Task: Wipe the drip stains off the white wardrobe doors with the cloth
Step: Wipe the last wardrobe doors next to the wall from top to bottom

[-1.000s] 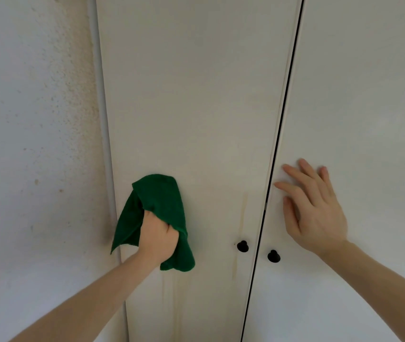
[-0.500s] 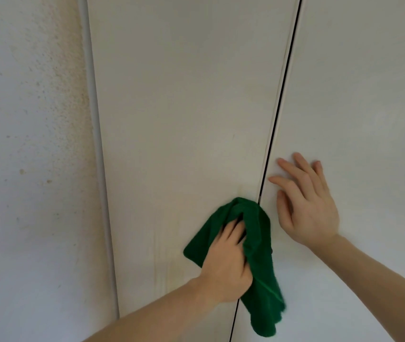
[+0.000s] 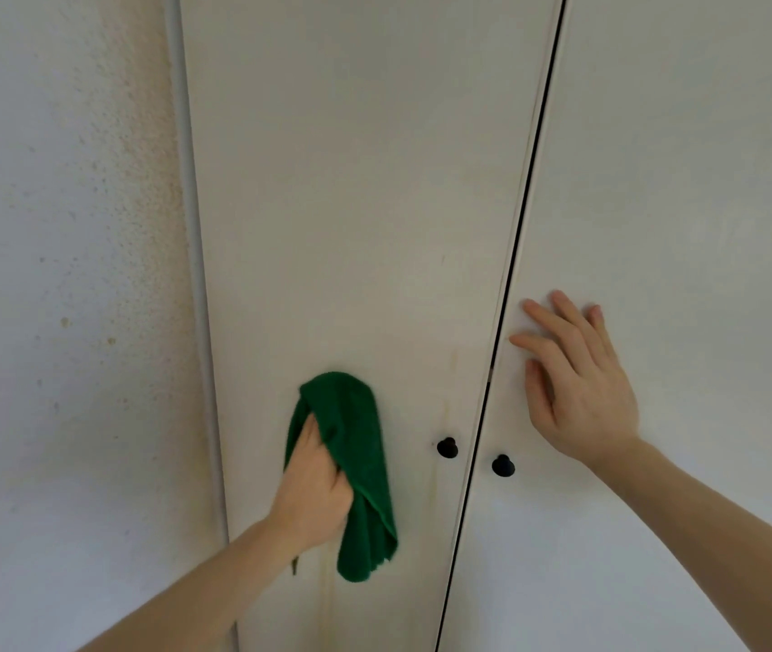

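Step in hand: the person is wiping the left door (image 3: 351, 204) of 2 white wardrobe doors, working low on the panel, near its left edge.
Left grip: the left hand (image 3: 316, 487) is curling its fingers round the cloth (image 3: 356, 444) and pressing it against the door.
Right grip: the right hand (image 3: 577, 383) is lying flat, fingers straight, on the right door (image 3: 680, 204) just beside the centre gap, holding nothing.
Cloth: it is dark green and bunched, its loose tail hanging below the fist.
Stains: faint yellowish drip streaks (image 3: 445, 416) are running down above the left knob (image 3: 447, 448); more are trailing below the cloth.
Next move, as I judge: sweeping the cloth right across those streaks and around the knob, with firm pressure.
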